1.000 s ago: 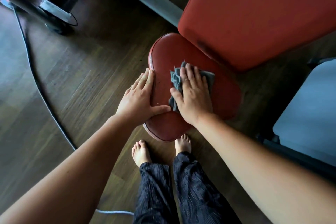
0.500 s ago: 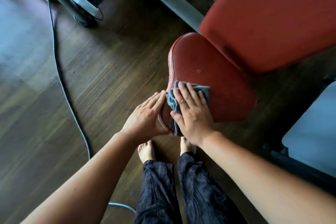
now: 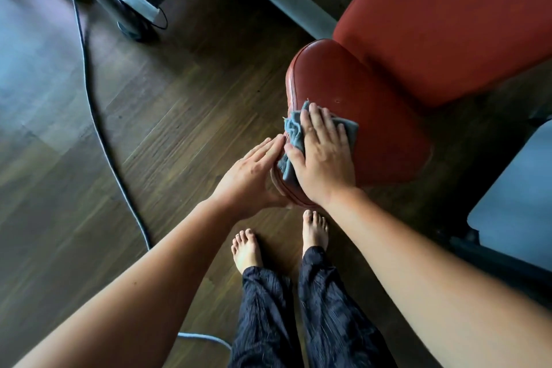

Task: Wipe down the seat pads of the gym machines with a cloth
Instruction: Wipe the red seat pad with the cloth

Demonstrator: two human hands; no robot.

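— Where is the cloth (image 3: 349, 128) now?

— On the seat pad (image 3: 376, 104), near its left rim and its near end. The right hand (image 3: 324, 158) lies flat on it. The fingers are straight and point to about 12 o'clock. The hand does not clench the cloth, it only presses it down with the palm. One corner of the cloth hangs a little over the rim at 9 o'clock.

— And the left hand (image 3: 251, 176)?

— It is at 8 o'clock from the right one, touching the side of the pad. Its fingers are straight along the rim and it grasps nothing. I cannot see its thumb well.

— Which way must the cloth go next, you think?

— The bare part of the pad lies from the cloth toward 12 o'clock and toward 3 o'clock. At 1 o'clock is the big back pad (image 3: 448, 18), which overhangs the far side of the seat. So I judge the stroke should run away from the person, to 12 or 1 o'clock, then across to 3.

— Which hand is nearer for that?

— The right one. It is already on the cloth. The left hand only steadies the rim, I believe.
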